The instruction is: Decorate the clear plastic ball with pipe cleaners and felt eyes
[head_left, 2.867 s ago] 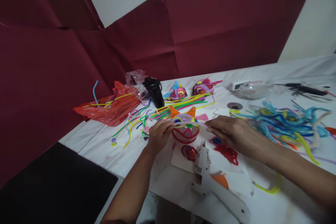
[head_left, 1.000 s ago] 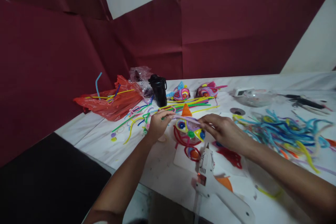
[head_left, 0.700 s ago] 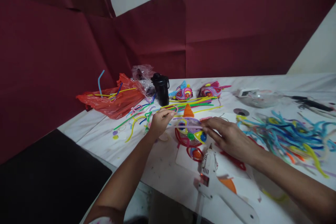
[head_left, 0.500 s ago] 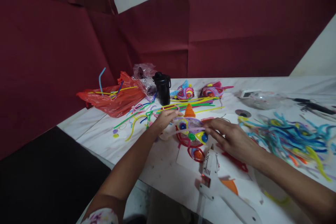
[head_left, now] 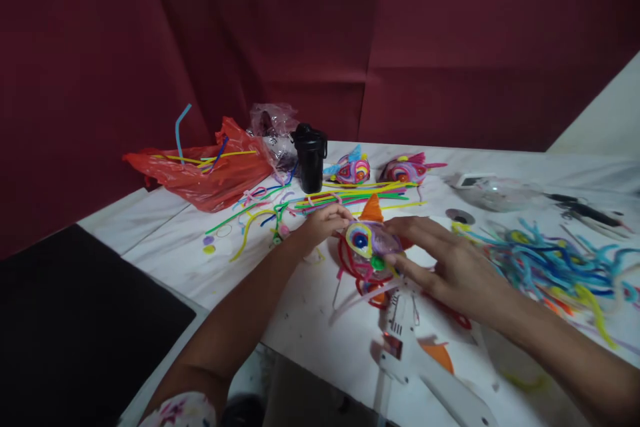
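A colourful fish-like craft [head_left: 361, 239] with a blue-and-yellow eye, a purple edge and an orange fin [head_left: 372, 208] is between my hands. My left hand [head_left: 327, 221] is closed at its left side, with the fingertips partly hidden. From the right, my right hand [head_left: 440, 260] grips the craft between thumb and fingers. A pale pink strip [head_left: 367, 295] slants below the craft. Nearer to me, a white glue gun [head_left: 407, 340] lies on the table with its tip pointing at the craft. An orange piece [head_left: 438, 355] rests beside it.
Behind are a black bottle [head_left: 311, 159], two finished-looking fish crafts [head_left: 354, 169] and a red plastic bag [head_left: 210, 177]. Coloured pipe cleaners [head_left: 360, 197] lie in front of the bottle, and a blue tangle [head_left: 565, 260] spreads at right. Pliers [head_left: 590, 210] lie at far right.
The craft has turned, so one large eye now faces the camera. The pale pink strip has dropped from across the craft to below it. My right hand now reaches around the craft's side.
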`<state>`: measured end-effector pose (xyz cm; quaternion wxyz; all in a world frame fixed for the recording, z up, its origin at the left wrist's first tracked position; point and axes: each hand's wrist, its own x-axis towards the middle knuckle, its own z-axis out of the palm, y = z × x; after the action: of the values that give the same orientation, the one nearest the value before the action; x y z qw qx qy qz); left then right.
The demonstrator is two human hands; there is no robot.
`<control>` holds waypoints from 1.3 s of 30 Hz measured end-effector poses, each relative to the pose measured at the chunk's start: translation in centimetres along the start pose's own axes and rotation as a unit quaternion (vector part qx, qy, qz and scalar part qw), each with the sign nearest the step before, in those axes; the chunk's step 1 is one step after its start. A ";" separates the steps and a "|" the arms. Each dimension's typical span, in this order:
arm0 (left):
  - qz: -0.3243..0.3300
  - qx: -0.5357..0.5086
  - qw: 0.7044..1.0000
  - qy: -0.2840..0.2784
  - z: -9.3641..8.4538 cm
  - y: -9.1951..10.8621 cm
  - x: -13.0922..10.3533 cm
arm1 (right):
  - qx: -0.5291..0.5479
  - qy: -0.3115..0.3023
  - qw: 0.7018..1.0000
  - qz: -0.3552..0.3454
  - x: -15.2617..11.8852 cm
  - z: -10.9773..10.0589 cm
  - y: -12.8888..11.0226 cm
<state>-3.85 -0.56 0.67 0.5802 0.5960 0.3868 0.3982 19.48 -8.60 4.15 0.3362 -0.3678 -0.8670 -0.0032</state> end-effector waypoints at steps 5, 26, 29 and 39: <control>-0.009 -0.015 1.000 -0.011 0.1 -0.1 -0.3 | -0.037 -0.023 0.998 -0.053 0.5 1.7 -0.5; 0.006 0.028 0.999 0.040 1.5 1.2 -2.1 | -0.020 -0.020 0.998 -0.061 -1.0 1.4 -0.2; 0.005 0.039 0.999 0.030 1.4 1.5 -2.3 | -0.022 -0.023 0.997 -0.064 -1.3 1.5 0.0; 0.042 0.105 0.993 0.039 1.3 1.0 -2.4 | -0.022 -0.028 0.997 -0.074 -1.5 1.5 0.2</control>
<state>-3.61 -3.27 1.59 0.4814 0.6531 0.4237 0.4026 19.52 -9.01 2.05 0.3022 -0.3101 -0.9007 -0.0365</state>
